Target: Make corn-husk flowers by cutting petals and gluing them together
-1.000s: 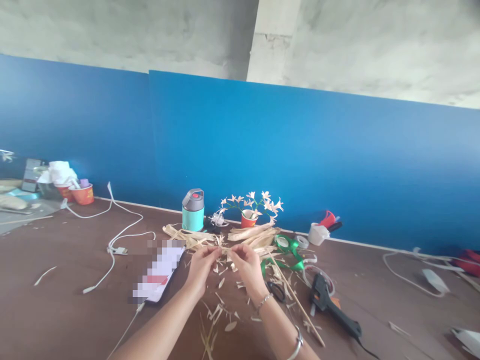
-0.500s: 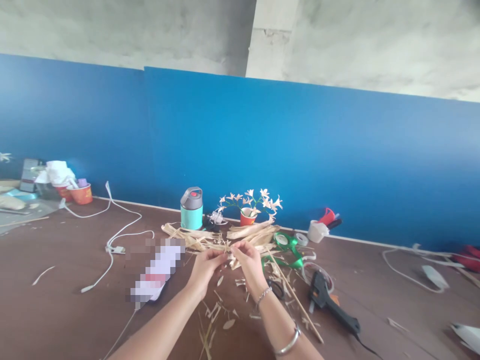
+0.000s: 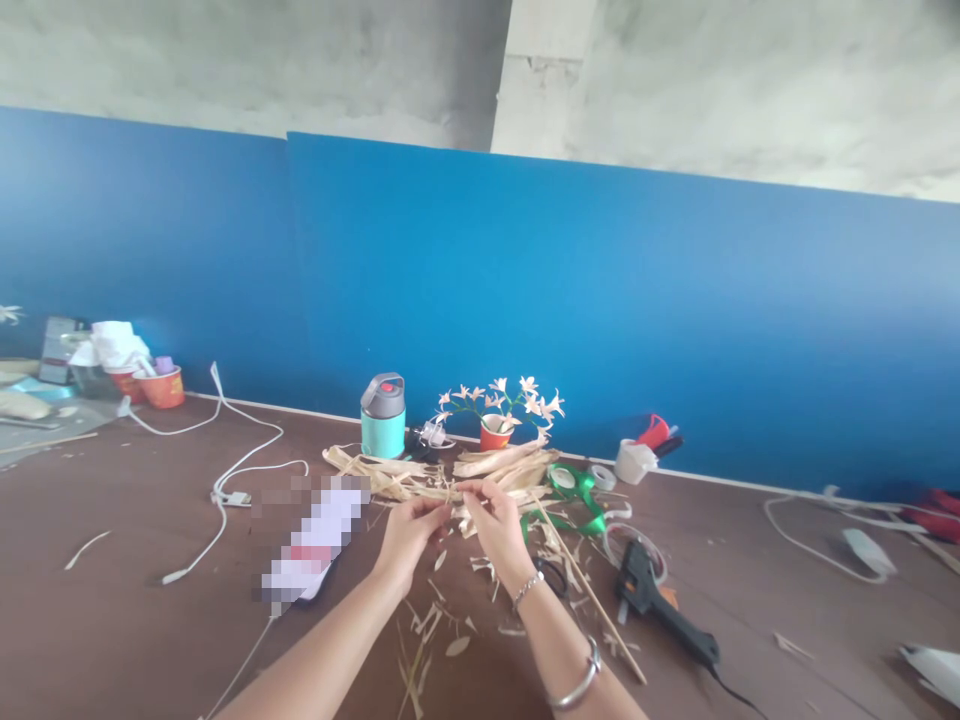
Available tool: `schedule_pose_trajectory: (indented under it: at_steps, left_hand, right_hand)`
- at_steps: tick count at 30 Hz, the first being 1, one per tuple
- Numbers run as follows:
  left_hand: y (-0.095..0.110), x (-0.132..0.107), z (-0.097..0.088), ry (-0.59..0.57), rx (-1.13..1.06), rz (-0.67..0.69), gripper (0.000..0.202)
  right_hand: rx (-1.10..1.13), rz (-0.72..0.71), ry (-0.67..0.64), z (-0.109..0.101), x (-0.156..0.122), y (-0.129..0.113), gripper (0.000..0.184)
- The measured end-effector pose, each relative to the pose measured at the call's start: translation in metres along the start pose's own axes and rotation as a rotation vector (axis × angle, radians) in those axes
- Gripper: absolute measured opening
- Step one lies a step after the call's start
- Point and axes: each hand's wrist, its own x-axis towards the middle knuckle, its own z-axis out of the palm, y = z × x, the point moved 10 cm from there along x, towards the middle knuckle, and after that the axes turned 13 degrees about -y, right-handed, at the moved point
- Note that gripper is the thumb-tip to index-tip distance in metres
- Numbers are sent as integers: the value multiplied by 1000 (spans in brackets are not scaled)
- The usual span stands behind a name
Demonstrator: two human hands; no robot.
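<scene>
My left hand [image 3: 407, 535] and my right hand [image 3: 496, 525] are held close together above the brown table [image 3: 135, 620], fingers pinched on a small pale straw piece [image 3: 453, 492] between them. Behind the hands lies a heap of dried straw husks [image 3: 450, 472]. Cut straw scraps [image 3: 431, 630] are scattered under my forearms. A thin wooden stick [image 3: 592, 600] lies to the right of my right wrist, which wears a bracelet and a bangle.
A black glue gun [image 3: 664, 612] and scissors [image 3: 556, 577] lie at the right. Green ribbon [image 3: 576, 495], tape rolls, a teal flask [image 3: 383, 417], a red pot of paper flowers [image 3: 496, 415] and a white cup stand near the blue wall. White cables [image 3: 232, 470] trail left.
Both hands have moved slightly up and away from me, staying pinched together on the straw piece. The view has shifted a little.
</scene>
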Motion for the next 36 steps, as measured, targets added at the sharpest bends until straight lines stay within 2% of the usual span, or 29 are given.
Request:
schedule_pose_trajectory:
  at_steps: [4,8,13,25,36]
  left_hand:
    - [7,-2,2,-10,44,27,20]
    - [11,-5,2,10,128,26,17]
    - [14,-4,3,8,229,29,15]
    - [18,-2,-1,27,402,69,18]
    - [13,0,-4,47,396,64,18]
  right_hand:
    - [-257,-145,37,-1,-4,-22,20]
    - [-434,-224,103,-1,-9,-30,20]
    - [-577,-322,75,8,-13,-40,21]
    - [-674,-362,66,13,-16,-48,22]
    - [-680,-350,48,15,-17,-49,23]
